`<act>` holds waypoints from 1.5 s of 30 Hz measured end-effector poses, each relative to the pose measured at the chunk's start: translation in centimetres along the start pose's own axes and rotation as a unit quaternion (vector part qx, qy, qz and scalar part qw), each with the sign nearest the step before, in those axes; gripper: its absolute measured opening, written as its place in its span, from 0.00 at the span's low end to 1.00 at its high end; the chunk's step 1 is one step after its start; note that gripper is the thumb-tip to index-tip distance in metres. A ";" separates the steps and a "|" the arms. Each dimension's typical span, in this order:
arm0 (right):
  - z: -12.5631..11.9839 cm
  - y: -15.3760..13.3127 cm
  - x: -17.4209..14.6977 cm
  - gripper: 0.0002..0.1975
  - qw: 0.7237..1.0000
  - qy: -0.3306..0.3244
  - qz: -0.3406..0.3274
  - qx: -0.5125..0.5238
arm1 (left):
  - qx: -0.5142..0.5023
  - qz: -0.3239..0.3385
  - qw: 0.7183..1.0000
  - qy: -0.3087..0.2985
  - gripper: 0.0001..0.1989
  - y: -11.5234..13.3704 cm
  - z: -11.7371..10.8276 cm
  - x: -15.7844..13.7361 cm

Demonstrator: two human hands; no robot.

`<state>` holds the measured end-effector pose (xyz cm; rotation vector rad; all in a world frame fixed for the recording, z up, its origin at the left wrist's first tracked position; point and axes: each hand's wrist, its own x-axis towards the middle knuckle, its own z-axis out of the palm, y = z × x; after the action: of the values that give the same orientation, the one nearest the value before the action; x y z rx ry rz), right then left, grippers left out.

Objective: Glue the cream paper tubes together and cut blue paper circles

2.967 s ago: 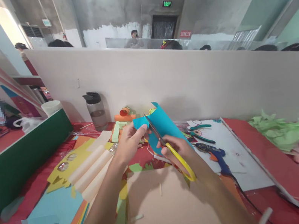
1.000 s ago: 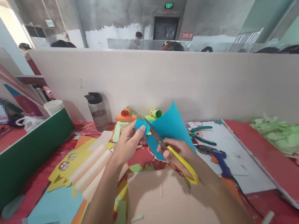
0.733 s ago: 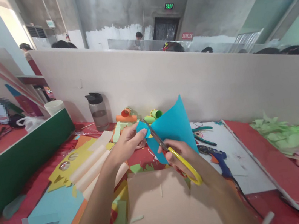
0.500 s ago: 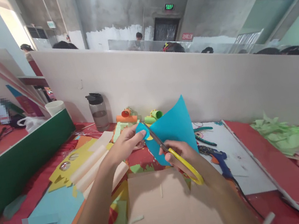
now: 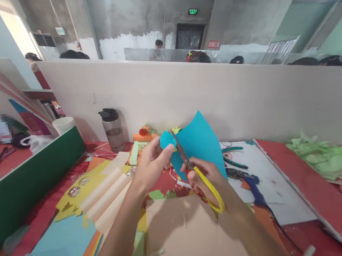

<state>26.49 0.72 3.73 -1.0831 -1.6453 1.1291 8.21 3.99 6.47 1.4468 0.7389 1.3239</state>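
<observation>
My left hand (image 5: 153, 166) pinches a small rounded piece of blue paper (image 5: 167, 139) between thumb and fingers. Whether this piece is still joined to the large blue sheet (image 5: 202, 140) I cannot tell. My right hand (image 5: 209, 174) is closed around the yellow handles of the scissors (image 5: 181, 152). Their blades point up and away, lying between the small piece and the large sheet. Under both hands lies a beige sheet (image 5: 189, 238) with small scraps on it.
Orange paper rolls (image 5: 144, 134) and a water bottle (image 5: 112, 130) stand by the white partition (image 5: 234, 95). At left lie beige rolls (image 5: 110, 195), yellow paper and blue sheets (image 5: 65, 239). A glue gun (image 5: 249, 182), pliers (image 5: 233, 159) and green tissue (image 5: 326, 154) are at right.
My left hand has moved right and slightly up with the small blue piece. The scissors have turned more upright, and the tip of the blue sheet has shifted left.
</observation>
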 end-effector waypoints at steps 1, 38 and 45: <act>0.2 0.0 0.0 0.31 1.000 0.010 -0.001 0.001 | -0.002 0.014 1.000 0.013 0.16 -0.2 0.5 0.0; -1.4 0.2 0.1 0.30 0.997 -0.043 0.022 -0.061 | 0.008 -0.036 0.999 -0.007 0.14 -0.9 0.0 0.4; -1.6 0.3 0.0 0.28 0.996 -0.057 0.027 -0.063 | 0.007 -0.069 0.996 -0.051 0.13 -0.9 -1.2 0.4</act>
<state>28.02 1.15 3.83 -1.1686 -1.8056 1.1537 7.31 4.93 5.69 1.4367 0.7679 1.1345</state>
